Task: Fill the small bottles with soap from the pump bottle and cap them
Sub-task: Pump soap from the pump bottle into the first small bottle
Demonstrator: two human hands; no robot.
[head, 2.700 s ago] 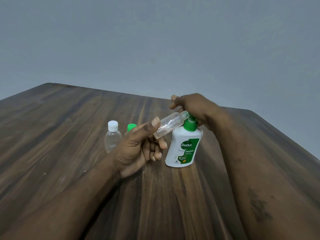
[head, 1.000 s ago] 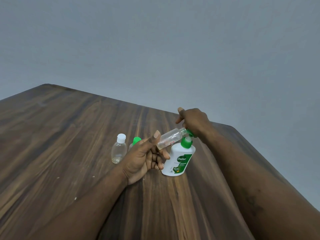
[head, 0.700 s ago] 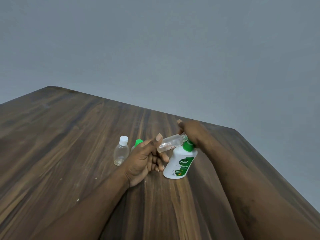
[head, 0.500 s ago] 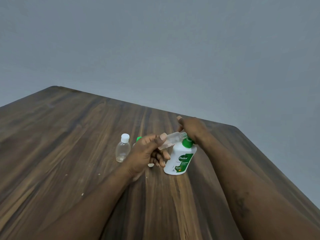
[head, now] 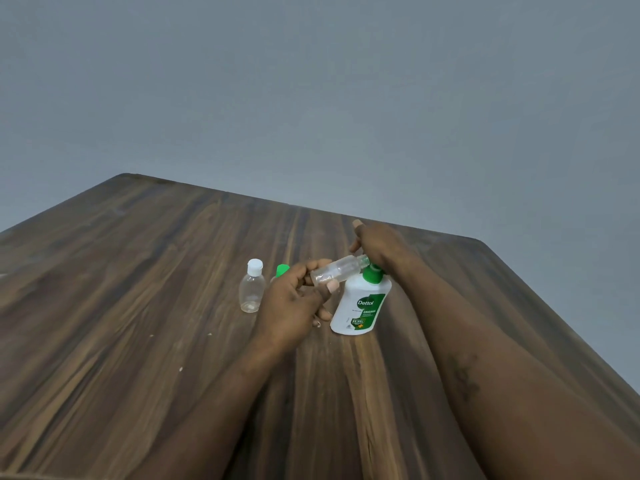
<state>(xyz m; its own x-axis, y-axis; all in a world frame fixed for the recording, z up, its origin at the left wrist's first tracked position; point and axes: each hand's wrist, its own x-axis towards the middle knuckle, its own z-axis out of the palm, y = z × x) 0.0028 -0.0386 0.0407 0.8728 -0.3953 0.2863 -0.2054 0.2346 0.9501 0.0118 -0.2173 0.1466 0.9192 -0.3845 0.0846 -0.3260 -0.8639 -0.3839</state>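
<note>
A white pump bottle (head: 360, 306) stands on the dark wood-grain table (head: 138, 306), just right of centre. Its green label reads "Dettol" in white letters, with "ORIGINAL" beneath and a smaller "99.99%" lower down; the finer print is too small to read. Its collar and pump are bright green. Your left hand (head: 294, 303) pinches a small clear bottle (head: 337, 273) between thumb and fingertips, the back of the hand turned toward you. This bottle is a slim, see-through cylinder with no cap and a threaded neck; it is tipped almost flat, with its mouth pointing right and up against the pump's nozzle. How much soap is inside cannot be told. Your right hand (head: 379, 245) lies over the top of the pump with one finger lifted; how the other fingers sit is hidden, so its grip cannot be told. To the left stands a second clear bottle with a white cap (head: 252, 289), upright and apart from your hands, and a green cap (head: 282, 270) peeks out behind your left hand. Compared with half a second ago, your left thumb has slid from the top of the tilted bottle to beneath it. The bottle's mouth stays at the nozzle, and the capped bottle has not moved.
</note>
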